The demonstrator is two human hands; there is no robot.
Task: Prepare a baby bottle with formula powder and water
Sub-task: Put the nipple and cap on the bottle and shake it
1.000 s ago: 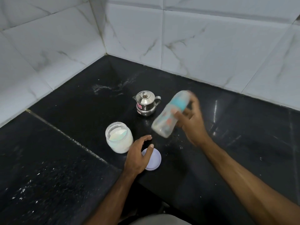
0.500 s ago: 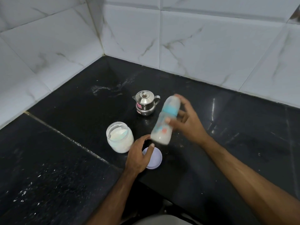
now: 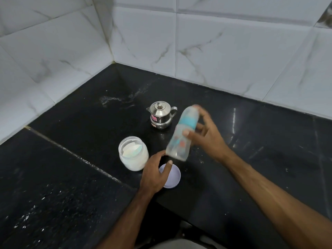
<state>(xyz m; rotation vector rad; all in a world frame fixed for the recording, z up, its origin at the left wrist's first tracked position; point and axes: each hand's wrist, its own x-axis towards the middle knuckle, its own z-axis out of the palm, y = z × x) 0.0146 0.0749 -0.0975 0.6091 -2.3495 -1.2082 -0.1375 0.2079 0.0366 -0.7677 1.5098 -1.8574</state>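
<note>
My right hand (image 3: 206,135) grips a capped baby bottle (image 3: 181,135) with a teal collar, tilted in the air above the counter and blurred by motion. A little milky liquid shows at its bottom. My left hand (image 3: 155,174) rests on the black counter with curved fingers over the edge of a lilac jar lid (image 3: 173,176) lying flat. The open jar of white formula powder (image 3: 133,155), a scoop inside it, stands just left of that hand. A small steel kettle (image 3: 160,116) with its lid on stands behind the bottle.
The black stone counter (image 3: 260,159) runs into a corner of white marble-look wall tiles (image 3: 224,51). White specks of powder lie on the counter at the lower left. The counter's front edge is near my body.
The bottle has swung in my right hand, from tilted right to nearly upright to tilted again, with blur. My left hand has stayed by the lilac lid.
</note>
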